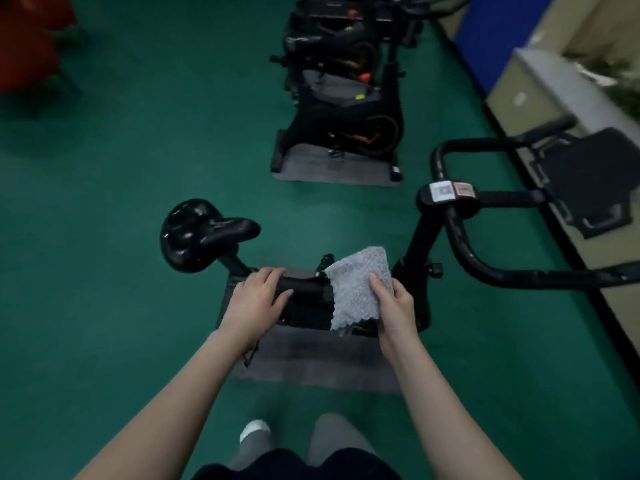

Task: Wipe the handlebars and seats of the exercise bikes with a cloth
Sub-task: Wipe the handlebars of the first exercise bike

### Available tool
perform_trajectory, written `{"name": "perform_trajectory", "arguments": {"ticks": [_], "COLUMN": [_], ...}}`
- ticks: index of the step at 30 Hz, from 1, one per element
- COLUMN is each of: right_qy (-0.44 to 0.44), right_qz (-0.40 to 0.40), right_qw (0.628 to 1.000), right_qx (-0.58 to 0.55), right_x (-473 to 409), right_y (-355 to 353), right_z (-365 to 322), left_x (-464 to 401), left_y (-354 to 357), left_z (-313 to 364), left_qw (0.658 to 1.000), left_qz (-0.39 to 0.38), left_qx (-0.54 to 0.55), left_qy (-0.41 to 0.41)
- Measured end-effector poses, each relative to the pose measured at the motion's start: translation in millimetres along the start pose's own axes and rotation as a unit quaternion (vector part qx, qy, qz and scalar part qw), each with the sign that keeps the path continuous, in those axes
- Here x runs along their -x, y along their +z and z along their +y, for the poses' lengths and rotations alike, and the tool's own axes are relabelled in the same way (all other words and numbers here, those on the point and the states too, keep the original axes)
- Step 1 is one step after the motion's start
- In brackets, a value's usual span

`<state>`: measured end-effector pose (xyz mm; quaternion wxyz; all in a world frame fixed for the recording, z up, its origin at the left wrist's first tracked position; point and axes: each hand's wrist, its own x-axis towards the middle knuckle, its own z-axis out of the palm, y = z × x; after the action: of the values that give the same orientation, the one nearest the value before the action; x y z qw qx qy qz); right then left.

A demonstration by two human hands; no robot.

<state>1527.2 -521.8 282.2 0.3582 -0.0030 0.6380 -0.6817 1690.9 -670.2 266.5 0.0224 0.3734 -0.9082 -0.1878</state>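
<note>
Item: grey terry cloth (pixel 358 287), held over the frame of the nearest exercise bike (pixel 415 258).

Cloth pinched along its right edge by the right hand (pixel 394 306), thumb on top, fingers hidden beneath; judged light, limp and nubby, best bunched in the palm before wiping; left hand (pixel 254 301) laid with fingers loosely spread on a black frame bar (pixel 304 285); glossy black saddle (pixel 199 233) at left, judged firm and slick; looped handlebars (pixel 460 244) at right, rigid.
</note>
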Motion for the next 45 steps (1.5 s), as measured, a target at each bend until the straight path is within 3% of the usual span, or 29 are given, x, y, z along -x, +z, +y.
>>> {"name": "perform_trajectory", "arguments": {"ticks": [11,19,30,35,41,45], "right_qy": [-0.063,-0.136,-0.191,-0.204,-0.126,-0.141], "right_qz": [0.185,0.229,0.383,0.502,0.509,0.51], "right_qw": [0.973,0.95,0.894,0.838,0.824,0.78], "right_qx": [-0.126,-0.161,-0.132,0.065,0.217,0.333], "right_x": [10.4,9.5,-11.9,-42.6,-106.2,-133.4], "right_y": [-20.8,-51.5,-72.6,-64.2,-36.9,-25.9], "right_z": [-35.6,-86.0,-122.0,-135.1,-124.7,-109.3], "left_x": [-98.2,-148.2,-222.7,-264.7,-295.2,-303.9], "left_y": [-7.0,-11.3,0.9,8.3,19.1,25.2], "left_z": [68.6,137.4,196.2,208.8,208.5,205.1], "left_qw": [0.973,0.953,0.913,0.889,0.864,0.848], "left_qz": [-0.06,-0.049,-0.07,-0.066,-0.047,-0.058], "left_qx": [0.006,0.028,0.041,0.068,0.118,0.144], "left_qy": [0.222,0.297,0.4,0.447,0.488,0.507]}}
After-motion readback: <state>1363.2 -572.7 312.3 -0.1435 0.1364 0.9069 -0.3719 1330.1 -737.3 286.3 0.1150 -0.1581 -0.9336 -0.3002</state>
